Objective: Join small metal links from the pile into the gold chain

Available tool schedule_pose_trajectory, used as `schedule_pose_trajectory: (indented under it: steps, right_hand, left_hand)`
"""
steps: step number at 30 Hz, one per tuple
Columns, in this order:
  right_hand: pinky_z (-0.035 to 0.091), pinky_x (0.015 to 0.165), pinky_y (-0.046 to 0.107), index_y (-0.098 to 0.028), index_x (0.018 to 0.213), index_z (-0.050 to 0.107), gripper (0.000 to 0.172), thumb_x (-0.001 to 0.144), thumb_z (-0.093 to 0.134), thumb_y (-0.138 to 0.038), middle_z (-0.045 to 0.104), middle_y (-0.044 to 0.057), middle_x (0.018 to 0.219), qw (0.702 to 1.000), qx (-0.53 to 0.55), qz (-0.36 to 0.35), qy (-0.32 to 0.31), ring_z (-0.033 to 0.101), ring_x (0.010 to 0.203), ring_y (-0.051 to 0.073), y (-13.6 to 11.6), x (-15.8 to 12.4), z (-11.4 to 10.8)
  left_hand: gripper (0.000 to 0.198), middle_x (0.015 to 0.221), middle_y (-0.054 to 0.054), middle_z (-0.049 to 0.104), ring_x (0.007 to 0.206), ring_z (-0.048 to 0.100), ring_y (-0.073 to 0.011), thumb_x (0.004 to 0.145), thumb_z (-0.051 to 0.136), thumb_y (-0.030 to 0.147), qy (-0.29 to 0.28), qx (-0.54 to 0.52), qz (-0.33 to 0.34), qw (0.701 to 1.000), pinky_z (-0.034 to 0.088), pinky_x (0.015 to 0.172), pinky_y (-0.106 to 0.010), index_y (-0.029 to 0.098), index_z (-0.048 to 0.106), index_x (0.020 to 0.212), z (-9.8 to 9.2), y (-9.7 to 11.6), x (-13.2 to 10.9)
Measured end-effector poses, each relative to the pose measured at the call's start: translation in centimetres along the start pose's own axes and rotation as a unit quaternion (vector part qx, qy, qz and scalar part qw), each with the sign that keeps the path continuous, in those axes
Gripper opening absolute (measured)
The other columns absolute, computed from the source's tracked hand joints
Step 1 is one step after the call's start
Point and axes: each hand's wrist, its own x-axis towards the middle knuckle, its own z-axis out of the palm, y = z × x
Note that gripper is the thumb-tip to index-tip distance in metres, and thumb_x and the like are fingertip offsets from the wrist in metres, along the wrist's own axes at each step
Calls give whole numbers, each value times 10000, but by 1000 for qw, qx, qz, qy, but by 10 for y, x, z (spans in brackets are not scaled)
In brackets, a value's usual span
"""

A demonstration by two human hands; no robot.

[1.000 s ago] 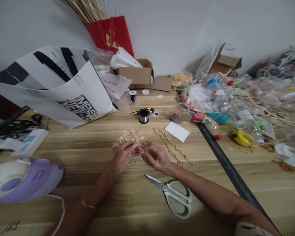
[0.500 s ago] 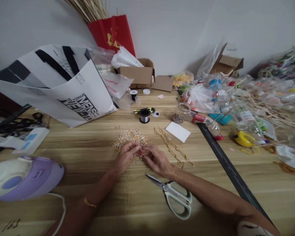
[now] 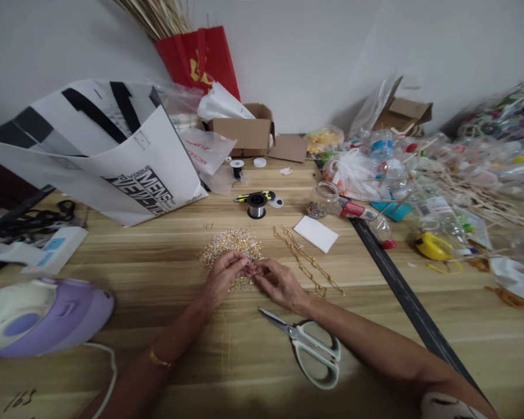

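Wood-grain table (image 3: 231, 355): our left hand (image 3: 220, 276), right hand (image 3: 283, 284) together, grip can't tell; shiny gold-and-clear beads (image 3: 227, 241) likely light, slippery; pinch singly.

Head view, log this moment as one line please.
left hand: at beads | right hand: fingertips close to left's | anything held: too small to tell | scissors, chains: lying unheld

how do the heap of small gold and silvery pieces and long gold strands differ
The heap of small gold and silvery pieces is rounded and jumbled; the long, thin gold strands lie stretched out. The heap mixes gold with silvery bits; the strands look gold throughout. Both rest on the wooden table.
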Motion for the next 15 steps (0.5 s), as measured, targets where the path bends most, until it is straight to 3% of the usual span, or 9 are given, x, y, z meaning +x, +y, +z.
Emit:
schedule_pose_trajectory:
  steps: [7, 15]
  right_hand:
    - [467, 641, 250, -165, 944, 591, 122, 870, 509, -216, 624, 49, 780, 1000, 5, 22, 8, 570, 693, 138, 2, 3, -3]
    - [447, 644, 258, -169, 889, 592, 117, 881, 489, -225, 616, 51, 780, 1000, 7, 15, 6, 555, 699, 143, -1, 5, -5]
  left_hand:
    - [224, 698, -38, 695, 647, 648, -150, 670, 719, 287, 5, -7, 4, 1000, 506, 676, -273, 142, 564, 742, -2, 0, 0]
    - [245, 687, -38, 690, 629, 645, -144, 649, 736, 291, -2, -29, -22, 999, 501, 658, -263, 139, 561, 729, 0, 2, -1]
